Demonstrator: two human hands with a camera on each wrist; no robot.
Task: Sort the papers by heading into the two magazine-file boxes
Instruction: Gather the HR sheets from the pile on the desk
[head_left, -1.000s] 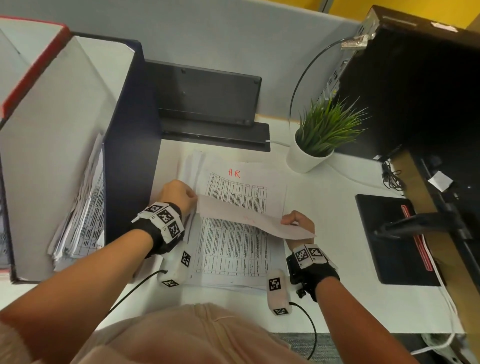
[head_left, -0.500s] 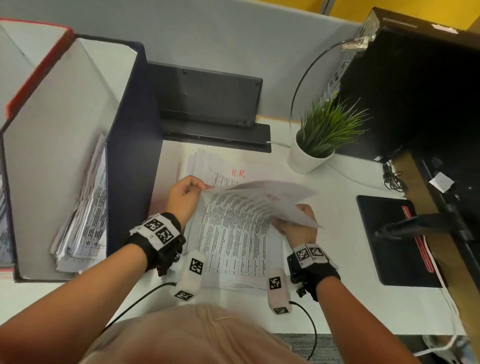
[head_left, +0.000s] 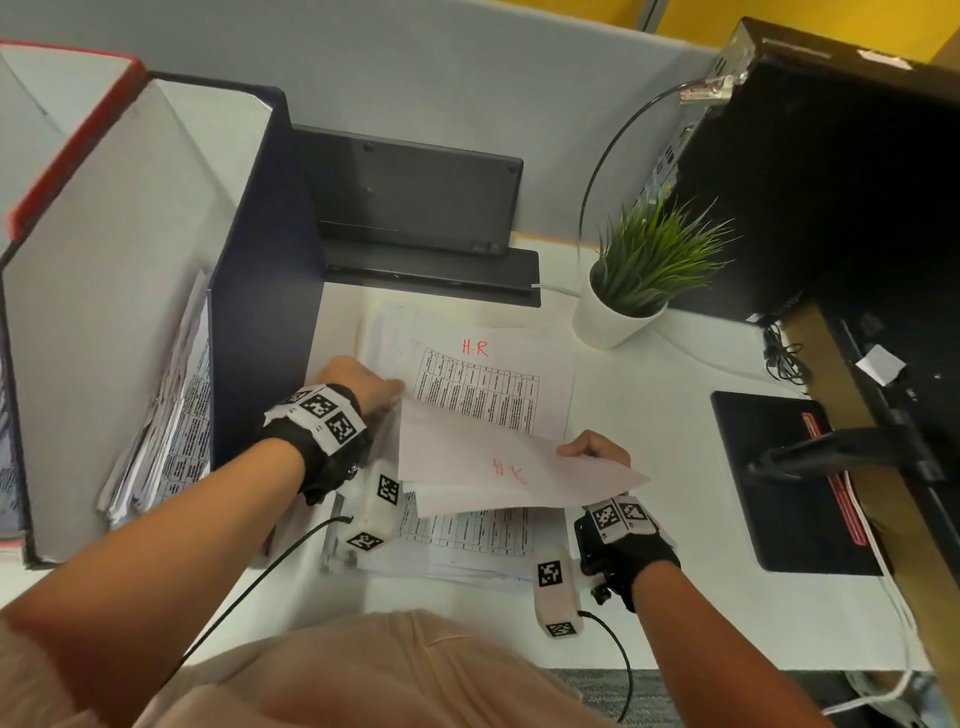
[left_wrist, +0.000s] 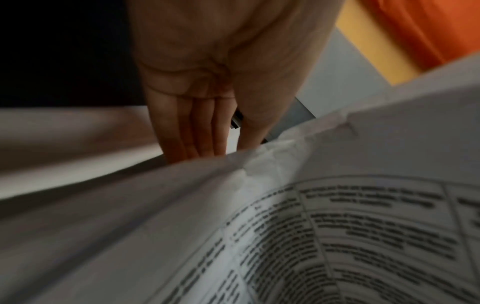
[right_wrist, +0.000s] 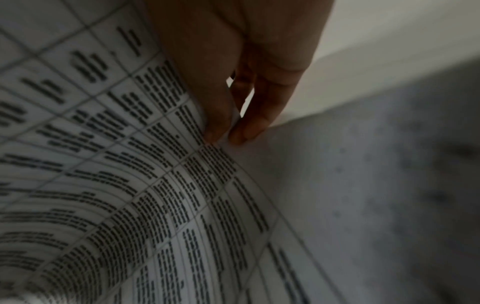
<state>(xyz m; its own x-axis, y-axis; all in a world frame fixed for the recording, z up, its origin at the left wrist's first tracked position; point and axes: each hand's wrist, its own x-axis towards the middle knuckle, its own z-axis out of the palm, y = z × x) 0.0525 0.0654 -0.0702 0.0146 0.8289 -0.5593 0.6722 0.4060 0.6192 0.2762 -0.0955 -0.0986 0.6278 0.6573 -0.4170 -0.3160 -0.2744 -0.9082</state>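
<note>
A stack of printed papers (head_left: 483, 395) lies on the white desk, and its top sheet bears a red "H.R" heading. Both hands hold one lifted sheet (head_left: 498, 467) over the stack's near half, blank back up, with red writing showing through. My left hand (head_left: 387, 389) holds the sheet's far-left corner; in the left wrist view its fingers (left_wrist: 192, 133) run straight behind the paper edge. My right hand (right_wrist: 226, 137) pinches the sheet's right edge between thumb and forefinger. A dark blue magazine-file box (head_left: 260, 291) with papers inside stands at the left, and a red-edged box (head_left: 67, 150) stands beyond it.
A black laptop stand (head_left: 415, 208) stands behind the stack. A potted plant (head_left: 639, 270) sits at the back right, and a black pad (head_left: 789, 483) lies to the right under a monitor arm (head_left: 841, 452). Cables run from both wrist cameras over the desk's front edge.
The lifted sheet has swung down and toward me, so the heading of the sheet under it now shows fully. My left hand has come back toward me along the stack's left edge.
</note>
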